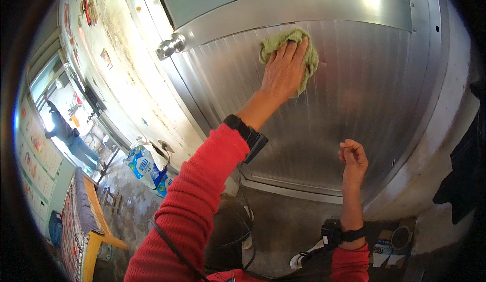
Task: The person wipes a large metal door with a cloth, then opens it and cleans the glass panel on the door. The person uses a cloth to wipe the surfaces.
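Observation:
My left hand [284,67] presses a crumpled green cloth [311,60] against the ribbed metal panel of a door [330,111]. Its fingers lie over the cloth, just below the smooth crossbar. The hand is right of the round metal doorknob [171,46]. Lower and to the right, my right hand [354,156] is raised before the same panel, its fingers curled with nothing seen in them. Both wrists wear black straps with devices, and both arms have red knitted sleeves.
A cable [243,213] hangs below my left arm. Wrapped bottle packs [146,166] stand by the stained wall at left. Farther left are a wooden-framed seat [93,251], a low stool [111,200] and a person [70,134] near a bright opening. Dark cloth [465,168] hangs at right.

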Action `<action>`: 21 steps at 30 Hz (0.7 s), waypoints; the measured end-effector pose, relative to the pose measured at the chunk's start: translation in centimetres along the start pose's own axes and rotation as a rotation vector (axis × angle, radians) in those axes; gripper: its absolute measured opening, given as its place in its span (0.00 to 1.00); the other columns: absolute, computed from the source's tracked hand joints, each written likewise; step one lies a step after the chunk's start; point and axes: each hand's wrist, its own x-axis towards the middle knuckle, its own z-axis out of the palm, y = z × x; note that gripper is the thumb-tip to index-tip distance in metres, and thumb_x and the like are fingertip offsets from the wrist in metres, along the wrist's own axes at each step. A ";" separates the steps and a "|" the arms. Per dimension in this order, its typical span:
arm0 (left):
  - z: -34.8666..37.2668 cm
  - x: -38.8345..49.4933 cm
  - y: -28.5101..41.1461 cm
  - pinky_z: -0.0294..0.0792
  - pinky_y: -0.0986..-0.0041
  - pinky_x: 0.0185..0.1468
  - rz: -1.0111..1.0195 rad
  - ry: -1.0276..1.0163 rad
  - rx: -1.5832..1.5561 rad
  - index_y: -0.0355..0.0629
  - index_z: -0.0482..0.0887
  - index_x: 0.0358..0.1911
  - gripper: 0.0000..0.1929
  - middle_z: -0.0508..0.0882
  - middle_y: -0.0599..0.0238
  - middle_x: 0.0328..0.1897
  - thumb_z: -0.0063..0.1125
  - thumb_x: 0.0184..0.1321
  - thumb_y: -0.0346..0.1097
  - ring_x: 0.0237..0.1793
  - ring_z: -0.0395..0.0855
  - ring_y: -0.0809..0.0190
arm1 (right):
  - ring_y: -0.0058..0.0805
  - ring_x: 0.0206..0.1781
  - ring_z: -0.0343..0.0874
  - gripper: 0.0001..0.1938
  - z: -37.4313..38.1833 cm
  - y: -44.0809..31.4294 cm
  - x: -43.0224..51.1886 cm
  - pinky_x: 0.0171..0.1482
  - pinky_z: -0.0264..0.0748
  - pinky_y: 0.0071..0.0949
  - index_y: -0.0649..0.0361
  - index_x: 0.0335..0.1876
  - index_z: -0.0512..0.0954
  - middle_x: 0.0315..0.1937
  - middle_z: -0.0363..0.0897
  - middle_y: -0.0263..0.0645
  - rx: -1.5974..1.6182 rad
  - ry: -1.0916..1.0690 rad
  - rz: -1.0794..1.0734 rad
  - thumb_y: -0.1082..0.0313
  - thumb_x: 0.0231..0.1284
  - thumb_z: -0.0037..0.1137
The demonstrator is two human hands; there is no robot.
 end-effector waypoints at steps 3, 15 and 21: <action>0.1 0.7 0.9 0.63 0.60 0.58 -0.010 0.035 -0.016 0.42 0.60 0.64 0.31 0.70 0.57 0.54 0.53 0.55 0.35 0.58 0.66 0.52 | 0.12 0.36 0.74 0.06 -0.1 -0.5 0.0 0.39 0.73 0.15 0.55 0.41 0.77 0.35 0.78 0.27 -0.063 0.042 0.043 0.72 0.65 0.48; 1.5 0.6 2.6 0.64 0.60 0.55 0.129 -0.034 -0.021 0.47 0.60 0.65 0.32 0.72 0.58 0.54 0.54 0.55 0.39 0.56 0.68 0.52 | 0.18 0.41 0.75 0.07 -1.4 -0.4 0.4 0.45 0.74 0.20 0.57 0.43 0.76 0.39 0.78 0.31 -0.043 0.035 0.023 0.74 0.63 0.47; 2.4 4.9 4.6 0.65 0.60 0.54 0.209 0.113 -0.033 0.46 0.63 0.63 0.32 0.72 0.60 0.53 0.57 0.52 0.41 0.55 0.68 0.53 | 0.19 0.41 0.75 0.08 -1.8 0.5 0.9 0.43 0.75 0.21 0.57 0.43 0.76 0.38 0.78 0.32 -0.115 0.069 0.072 0.77 0.62 0.46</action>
